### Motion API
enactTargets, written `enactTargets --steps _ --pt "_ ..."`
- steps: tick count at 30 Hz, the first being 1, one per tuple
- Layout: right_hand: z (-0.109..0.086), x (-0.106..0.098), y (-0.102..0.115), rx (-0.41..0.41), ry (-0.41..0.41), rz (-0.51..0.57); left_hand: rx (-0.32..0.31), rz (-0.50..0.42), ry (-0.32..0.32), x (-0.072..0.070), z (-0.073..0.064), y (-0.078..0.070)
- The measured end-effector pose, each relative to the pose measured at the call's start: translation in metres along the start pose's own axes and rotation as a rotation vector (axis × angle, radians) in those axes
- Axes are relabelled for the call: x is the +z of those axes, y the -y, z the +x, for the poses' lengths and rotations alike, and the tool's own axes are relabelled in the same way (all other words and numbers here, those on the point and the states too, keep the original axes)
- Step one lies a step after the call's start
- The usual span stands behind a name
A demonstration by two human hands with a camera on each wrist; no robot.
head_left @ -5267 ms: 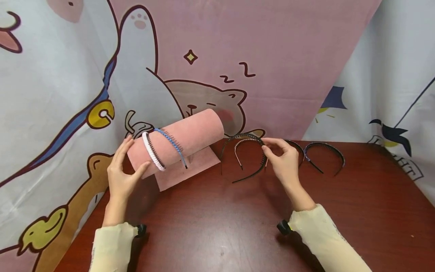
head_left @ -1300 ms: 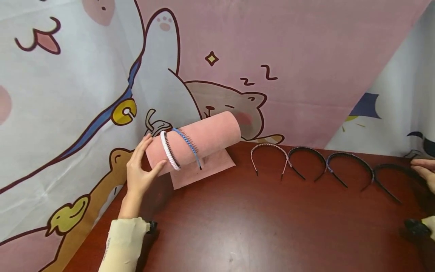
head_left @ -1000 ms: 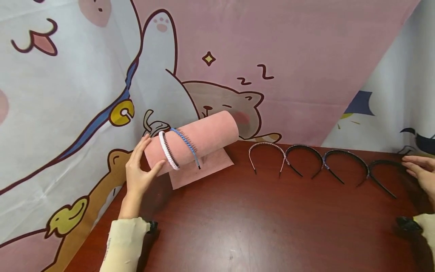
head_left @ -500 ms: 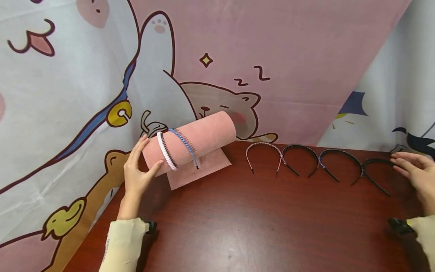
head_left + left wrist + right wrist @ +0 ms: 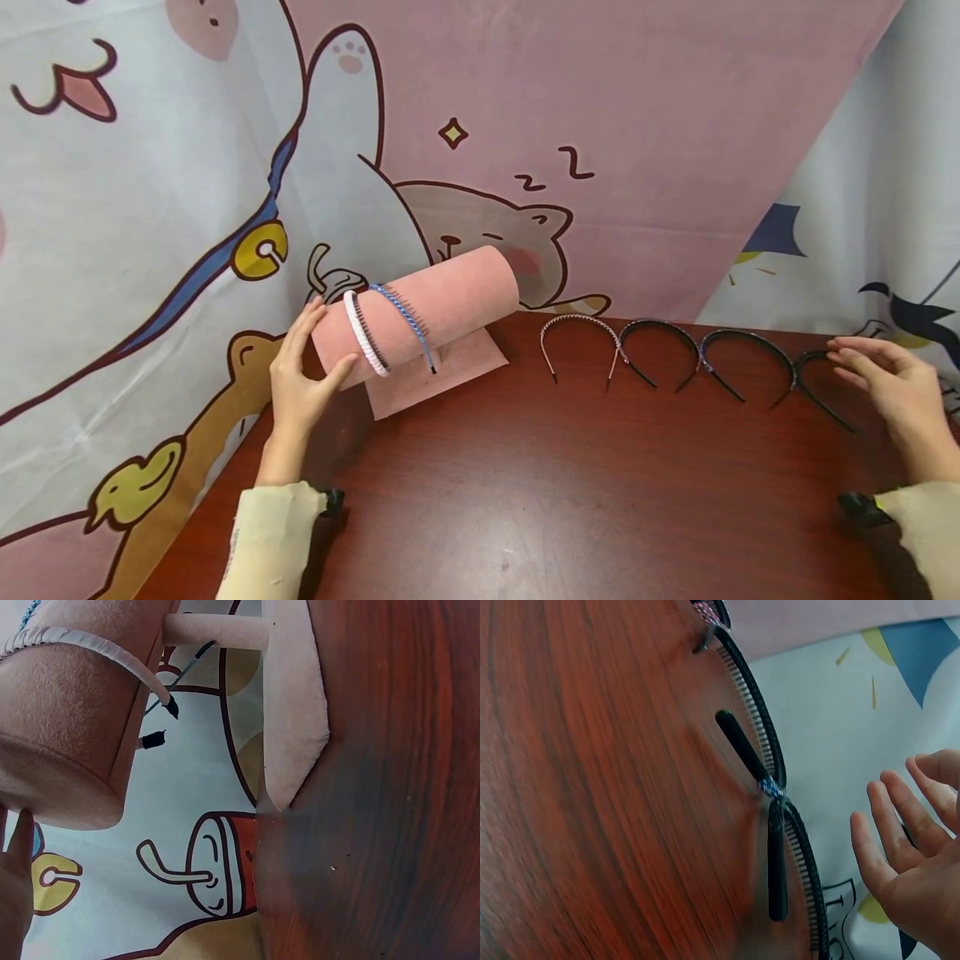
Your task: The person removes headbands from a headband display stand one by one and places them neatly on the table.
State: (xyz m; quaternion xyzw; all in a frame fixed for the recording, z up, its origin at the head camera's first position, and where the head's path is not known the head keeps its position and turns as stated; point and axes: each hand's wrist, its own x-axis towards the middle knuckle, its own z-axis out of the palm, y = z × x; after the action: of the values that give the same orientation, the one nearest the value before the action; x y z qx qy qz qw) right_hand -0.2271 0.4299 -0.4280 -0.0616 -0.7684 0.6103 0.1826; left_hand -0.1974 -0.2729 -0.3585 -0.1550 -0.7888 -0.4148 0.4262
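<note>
My left hand (image 5: 296, 383) holds the near left end of a pink padded headband stand (image 5: 465, 287), thumb in front and fingers behind. Around the stand's roll sit a white headband (image 5: 360, 333) and a blue headband (image 5: 402, 310), both toothed inside. My right hand (image 5: 896, 387) is by a black headband (image 5: 827, 408), the rightmost of a row on the table, and hides part of it. In the right wrist view this hand (image 5: 919, 877) has its fingers apart and loosely bent, with nothing between them.
Left of the black headband stand a pink headband (image 5: 577, 317), a dark headband (image 5: 663, 323) and a purplish dark headband (image 5: 750, 336), their ends crossing. A cartoon-printed cloth (image 5: 637, 100) backs the brown table (image 5: 510, 500).
Earlier my right hand held a black headband beside the stand; that headband now stands at the row's right end, and the hand has shifted left over it. My left hand stays on the stand.
</note>
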Motion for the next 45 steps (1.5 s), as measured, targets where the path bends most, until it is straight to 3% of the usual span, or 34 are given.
enactTargets --steps 10,18,23,32,45 --pt "-0.009 0.019 0.009 -0.009 0.056 -0.096 -0.004 -0.001 -0.004 0.0 -0.001 0.0" --pt "-0.013 0.032 0.013 -0.065 0.197 0.235 -0.003 -0.006 -0.007 0.0 0.0 0.0" --pt "-0.013 0.046 0.015 -0.107 0.253 0.318 -0.003 -0.006 -0.007 0.0 0.0 0.0" --pt "-0.016 0.062 0.016 -0.129 0.253 0.061 -0.007 -0.004 -0.008 0.0 -0.002 0.0" --pt "-0.021 0.087 0.017 -0.154 0.306 -0.027 -0.001 -0.015 -0.01 0.0 -0.002 0.001"
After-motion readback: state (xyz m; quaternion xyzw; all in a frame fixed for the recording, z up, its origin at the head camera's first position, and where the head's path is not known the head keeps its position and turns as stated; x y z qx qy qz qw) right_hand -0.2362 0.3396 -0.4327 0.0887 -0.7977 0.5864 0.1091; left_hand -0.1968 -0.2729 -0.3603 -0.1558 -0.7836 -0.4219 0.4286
